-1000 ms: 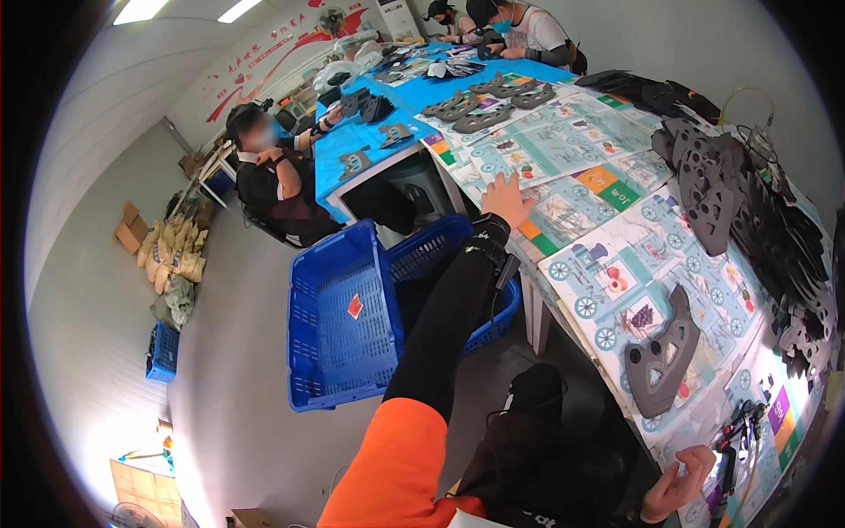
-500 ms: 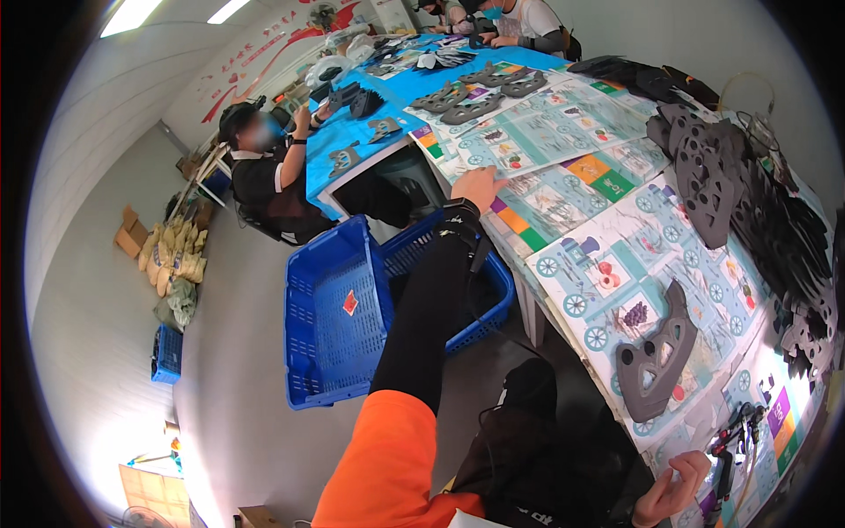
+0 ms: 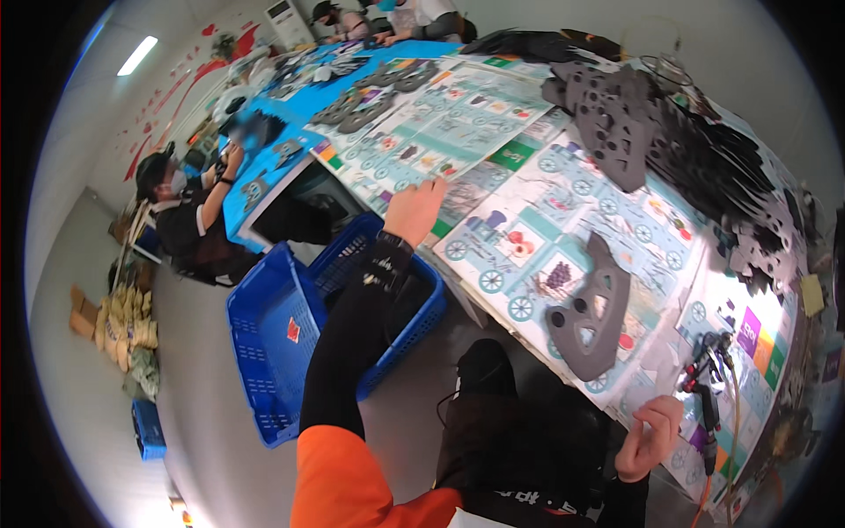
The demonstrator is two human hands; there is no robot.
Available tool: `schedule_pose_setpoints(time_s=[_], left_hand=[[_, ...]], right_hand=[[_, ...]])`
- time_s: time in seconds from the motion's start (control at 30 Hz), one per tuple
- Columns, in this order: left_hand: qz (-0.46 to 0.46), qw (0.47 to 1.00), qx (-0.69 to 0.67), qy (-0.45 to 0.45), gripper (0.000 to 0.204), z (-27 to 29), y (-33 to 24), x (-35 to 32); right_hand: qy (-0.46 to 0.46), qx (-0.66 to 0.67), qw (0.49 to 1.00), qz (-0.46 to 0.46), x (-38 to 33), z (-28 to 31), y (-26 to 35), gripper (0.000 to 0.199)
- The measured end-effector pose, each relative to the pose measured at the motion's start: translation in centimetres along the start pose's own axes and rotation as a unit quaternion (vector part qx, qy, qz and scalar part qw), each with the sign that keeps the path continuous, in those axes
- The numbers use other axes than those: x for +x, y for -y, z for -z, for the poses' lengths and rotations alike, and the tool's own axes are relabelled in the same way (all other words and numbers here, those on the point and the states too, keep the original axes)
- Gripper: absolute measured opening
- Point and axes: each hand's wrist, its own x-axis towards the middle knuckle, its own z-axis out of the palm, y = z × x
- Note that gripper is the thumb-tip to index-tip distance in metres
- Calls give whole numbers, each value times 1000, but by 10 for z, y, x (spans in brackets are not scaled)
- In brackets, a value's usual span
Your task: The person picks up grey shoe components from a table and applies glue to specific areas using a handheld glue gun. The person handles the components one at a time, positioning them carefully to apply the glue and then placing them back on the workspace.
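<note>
My left hand [image 3: 415, 211] is at the table's near edge, over the patterned sheet, with its fingers loosely bent and nothing visible in them. My right hand [image 3: 650, 437] hovers by the lower right edge of the table, half curled, also with nothing visible in it. Between the hands lies a curved dark grey pad [image 3: 594, 317] with cut-out holes, flat on the patterned table cover [image 3: 493, 233]. Closest to my right hand is a black-handled tool [image 3: 707, 405] with a cord or hose.
Grey pads with holes [image 3: 616, 132] and black strips [image 3: 713, 167] are heaped along the right. More grey pads [image 3: 365, 110] lie at the far left. Two blue crates [image 3: 273, 422] stand below my left arm. A co-worker [image 3: 180, 211] sits left at a blue-covered table [image 3: 238, 207]; others sit beyond.
The view has swung to the right, so the table and crates appear further left. My left hand has lifted and drawn back slightly along the edge. The single grey pad stays in place.
</note>
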Motion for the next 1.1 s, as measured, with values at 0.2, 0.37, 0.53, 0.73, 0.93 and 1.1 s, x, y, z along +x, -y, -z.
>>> schedule_pose_setpoints(time_s=[0.2,0.37,0.53,0.73,0.93,1.1], left_hand=[[14,998,-42,33,21,15,-45,-5],[31,996,-74,32,16,21,-30,-23],[45,994,-101,22,13,35,-31,-42],[173,913,-351,-114,18,90,-88,-55],[159,841,-456,-243,15,134,-112,-89],[142,934,-99,-314,24,112,-52,-83]], right_hand=[[-5,7,1000,3,-3,8,-6,25],[-12,25,1000,-1,-5,8,-7,26],[3,38,999,4,-4,9,-1,23],[-1,25,1000,19,-6,12,-5,22],[-16,25,999,21,-15,3,-16,13],[-121,-1,992,-36,-21,11,-12,10]])
